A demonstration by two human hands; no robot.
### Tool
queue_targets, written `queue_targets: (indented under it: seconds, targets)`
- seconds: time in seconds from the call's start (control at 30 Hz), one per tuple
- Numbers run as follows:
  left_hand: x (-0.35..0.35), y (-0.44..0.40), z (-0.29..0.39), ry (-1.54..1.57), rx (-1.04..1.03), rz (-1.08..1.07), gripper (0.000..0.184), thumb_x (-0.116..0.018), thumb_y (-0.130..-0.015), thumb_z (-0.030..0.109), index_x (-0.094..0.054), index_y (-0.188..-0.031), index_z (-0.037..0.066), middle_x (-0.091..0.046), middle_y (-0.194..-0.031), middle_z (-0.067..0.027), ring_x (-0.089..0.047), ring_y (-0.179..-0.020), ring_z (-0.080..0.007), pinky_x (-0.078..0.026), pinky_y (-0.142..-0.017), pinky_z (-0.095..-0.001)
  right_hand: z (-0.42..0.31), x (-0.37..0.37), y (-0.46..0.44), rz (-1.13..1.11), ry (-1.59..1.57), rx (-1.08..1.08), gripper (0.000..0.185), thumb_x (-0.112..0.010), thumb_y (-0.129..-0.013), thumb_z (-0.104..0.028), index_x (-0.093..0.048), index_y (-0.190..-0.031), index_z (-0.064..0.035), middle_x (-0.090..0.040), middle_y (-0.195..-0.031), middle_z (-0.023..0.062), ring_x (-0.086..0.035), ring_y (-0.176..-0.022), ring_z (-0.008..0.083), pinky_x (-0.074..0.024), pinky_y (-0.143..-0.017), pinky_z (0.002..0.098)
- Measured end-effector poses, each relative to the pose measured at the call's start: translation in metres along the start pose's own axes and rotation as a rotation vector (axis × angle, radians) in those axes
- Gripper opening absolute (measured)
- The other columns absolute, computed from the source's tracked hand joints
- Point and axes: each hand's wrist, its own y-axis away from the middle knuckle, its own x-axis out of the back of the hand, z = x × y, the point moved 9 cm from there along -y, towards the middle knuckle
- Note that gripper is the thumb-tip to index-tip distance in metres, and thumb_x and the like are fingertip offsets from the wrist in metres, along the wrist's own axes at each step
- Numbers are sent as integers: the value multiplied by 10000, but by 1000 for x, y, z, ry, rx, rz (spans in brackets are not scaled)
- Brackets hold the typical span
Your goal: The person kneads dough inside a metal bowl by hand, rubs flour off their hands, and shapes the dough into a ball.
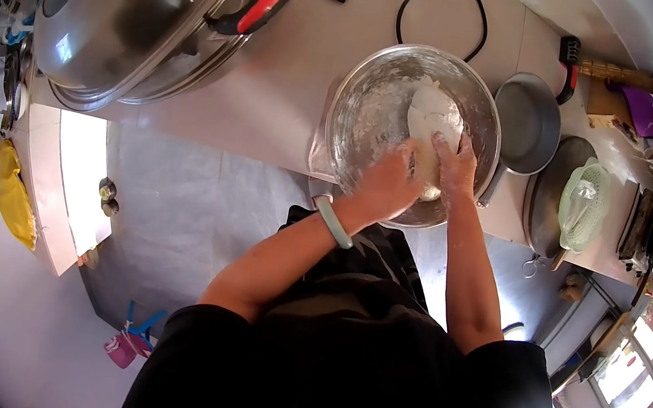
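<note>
Dough point(436, 118) grasped by my right hand point(458, 172), left hand point(388, 183) curled against it, hold unclear; shoving hard could tip the steel bowl point(348, 130) off the near counter point(272, 117) edge.

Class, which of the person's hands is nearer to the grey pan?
Right. The right hand is at the side of the dough toward the grey pan; the left hand is at the dough's other side, farther from it.

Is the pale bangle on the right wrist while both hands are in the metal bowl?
No, the bangle is around the left wrist, and the right wrist is bare.
</note>
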Motion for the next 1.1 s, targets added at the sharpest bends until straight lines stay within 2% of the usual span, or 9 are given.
queue_targets:
  seconds: [0.17,0.3,0.37,0.4,0.6,0.83,0.93,1.03,1.1]
  targets:
    - [3,18,-18,-555,-92,-209,480,-589,-897,289,-542,-1250,-33,-565,-1240,-247,-592,-1129,-378,-446,-1000,-426,-14,-3,-2,116,625,287,559,-698,-868,-278,-527,-1317,7,-594,-1263,214,-578,-1157,365,-453,-999,408]
    - [26,20,1,-463,-165,-231,343,-569,-906,212,-598,-1167,-9,-594,-1208,-200,-603,-1099,-350,-455,-981,-431,-59,-18,31,123,1007,565,552,-630,-904,-236,-470,-1379,-2,-453,-1416,253,-461,-1302,373,-378,-1081,425]
    - [50,14,2,-355,-246,-101,306,-563,-901,173,-610,-1150,0,-597,-1208,-182,-594,-1108,-345,-448,-986,-435,-59,-42,50,-225,737,637,553,-597,-914,-188,-431,-1407,-1,-417,-1426,276,-417,-1329,385,-343,-1103,442]
    - [65,12,0,-313,-315,11,296,-561,-897,154,-613,-1147,5,-595,-1214,-173,-587,-1119,-342,-445,-989,-433,-50,-64,62,-344,920,668,484,-576,-892,-128,-484,-1353,-16,-482,-1338,235,-458,-1265,385,-373,-1077,432]
    - [112,-24,-18,-397,-495,356,430,-551,-892,121,-536,-1311,20,-474,-1396,-212,-439,-1316,-391,-360,-1094,-487,14,-128,81,-632,1041,659,417,-515,-869,-39,-527,-1285,-20,-525,-1245,208,-486,-1196,372,-414,-1035,449]
    - [99,-36,-23,-362,-540,312,530,-514,-908,111,-425,-1419,4,-384,-1473,-264,-325,-1395,-440,-254,-1165,-525,-5,-163,2,-303,939,574,559,-613,-837,-85,-424,-1344,55,-444,-1354,256,-504,-1203,421,-407,-1034,479]
    - [98,-39,-28,-349,-534,294,538,-505,-913,104,-402,-1428,-16,-366,-1483,-279,-305,-1410,-439,-236,-1174,-520,-43,-153,-4,-17,812,741,447,-507,-899,-64,-435,-1328,39,-476,-1355,265,-537,-1179,431,-416,-1024,478]
    - [108,-35,-31,-266,-470,376,541,-497,-916,96,-386,-1428,-39,-358,-1484,-292,-306,-1411,-442,-229,-1179,-511,-48,-134,-28,96,309,311,382,-420,-939,-54,-466,-1311,19,-527,-1311,278,-543,-1182,437,-418,-1036,467]
    - [111,-35,-37,-260,-415,399,568,-464,-938,107,-311,-1452,-80,-331,-1492,-316,-289,-1412,-462,-217,-1181,-508,-47,-137,-31,127,251,295,324,-449,-938,-70,-547,-1241,-12,-579,-1267,224,-565,-1182,368,-436,-1018,429]
